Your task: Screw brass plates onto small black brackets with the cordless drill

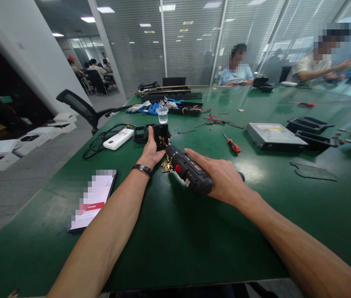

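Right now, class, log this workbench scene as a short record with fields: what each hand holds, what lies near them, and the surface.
left hand: left hand grips a black plastic housing, held upright on the table
right hand: right hand wraps a black electric screwdriver, its tip at the housing
between the hands: small brass parts
near left: white device with a black cable; phone
near right: red-handled screwdriver; grey metal drive
behind: clear plastic cup
surface: green table
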Available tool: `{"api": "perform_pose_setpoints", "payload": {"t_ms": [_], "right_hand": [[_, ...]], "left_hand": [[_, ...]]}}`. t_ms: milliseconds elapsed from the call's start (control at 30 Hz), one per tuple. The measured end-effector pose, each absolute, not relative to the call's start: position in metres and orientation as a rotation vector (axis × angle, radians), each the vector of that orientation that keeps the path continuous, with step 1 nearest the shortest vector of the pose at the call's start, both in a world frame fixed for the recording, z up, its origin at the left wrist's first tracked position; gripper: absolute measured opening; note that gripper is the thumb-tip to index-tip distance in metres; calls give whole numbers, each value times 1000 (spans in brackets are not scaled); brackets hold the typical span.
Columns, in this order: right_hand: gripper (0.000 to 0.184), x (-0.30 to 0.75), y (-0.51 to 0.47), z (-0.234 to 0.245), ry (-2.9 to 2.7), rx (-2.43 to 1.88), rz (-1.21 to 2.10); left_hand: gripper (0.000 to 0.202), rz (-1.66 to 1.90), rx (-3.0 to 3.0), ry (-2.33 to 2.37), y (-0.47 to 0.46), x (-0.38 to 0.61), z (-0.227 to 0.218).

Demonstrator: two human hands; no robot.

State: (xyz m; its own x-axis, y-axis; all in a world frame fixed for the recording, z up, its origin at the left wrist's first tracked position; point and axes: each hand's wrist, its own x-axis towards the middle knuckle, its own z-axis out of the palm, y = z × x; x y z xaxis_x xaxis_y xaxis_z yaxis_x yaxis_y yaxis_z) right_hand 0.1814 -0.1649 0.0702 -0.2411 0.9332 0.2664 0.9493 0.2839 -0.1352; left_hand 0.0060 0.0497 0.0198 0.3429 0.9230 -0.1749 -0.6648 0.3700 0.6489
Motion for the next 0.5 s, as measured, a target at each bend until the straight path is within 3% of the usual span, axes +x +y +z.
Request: {"api": "perform_pose_setpoints", "payload": {"t_ms": [500], "right_hand": [[84,180,-166,72,-2242,-1710,-80]], "left_hand": [[61,1117,537,564,52,7,17]]}}
